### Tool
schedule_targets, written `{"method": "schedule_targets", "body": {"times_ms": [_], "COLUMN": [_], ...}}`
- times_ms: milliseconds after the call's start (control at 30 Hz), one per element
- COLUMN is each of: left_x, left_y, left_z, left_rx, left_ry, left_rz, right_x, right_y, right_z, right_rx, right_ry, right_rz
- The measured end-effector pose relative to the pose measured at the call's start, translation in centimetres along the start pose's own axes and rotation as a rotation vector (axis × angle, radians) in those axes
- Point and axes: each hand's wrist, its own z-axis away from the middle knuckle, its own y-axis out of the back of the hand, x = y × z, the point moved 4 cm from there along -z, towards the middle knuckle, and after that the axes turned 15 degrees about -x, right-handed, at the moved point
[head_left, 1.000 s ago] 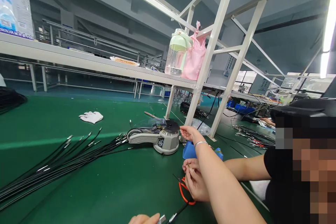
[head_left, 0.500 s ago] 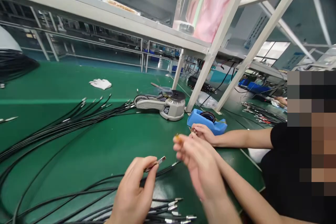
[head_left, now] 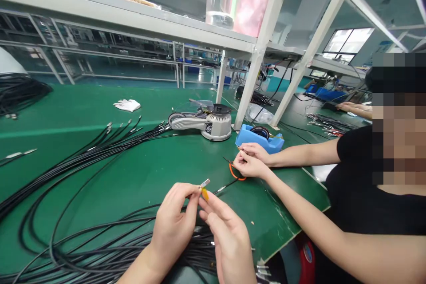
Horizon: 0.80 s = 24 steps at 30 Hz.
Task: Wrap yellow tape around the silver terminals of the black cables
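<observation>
Left of both hands, smooth black cables (head_left: pixel 66 172) ran in a rounded, springy-looking bundle. The left hand (head_left: pixel 175 217) pinched a small connector (head_left: pixel 205 183), its flat metal tip jutting out; it looked light and rigid, best gripped behind that tip. Just beside it, glossy yellow tape (head_left: pixel 205 194), seemingly thin and easily creased, met the curled right hand (head_left: pixel 229 237); whether pinched or merely stuck, I couldn't tell.

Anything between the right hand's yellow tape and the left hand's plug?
Nothing visible stands between them: the yellow tape, pinched by the right hand, sits beside the plug held in the left hand. Whether they touch is unclear.
</observation>
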Motion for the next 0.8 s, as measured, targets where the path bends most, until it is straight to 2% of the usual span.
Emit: {"method": "schedule_targets", "body": {"times_ms": [133, 533, 800], "left_x": [0.23, 0.72, 0.53], "left_y": [0.13, 0.44, 0.41], "left_z": [-0.16, -0.21, -0.17], "left_rx": [0.011, -0.016, -0.019], "left_ry": [-0.075, -0.179, -0.158], "left_rz": [-0.007, -0.037, -0.023], "right_x": [-0.12, -0.04, -0.37], "right_y": [-0.26, -0.09, -0.17], "right_z": [-0.06, -0.29, -0.22], "right_rx": [0.009, 0.001, 0.034], "right_ry": [0.008, -0.023, -0.039], "right_rz": [0.003, 0.015, -0.007]}}
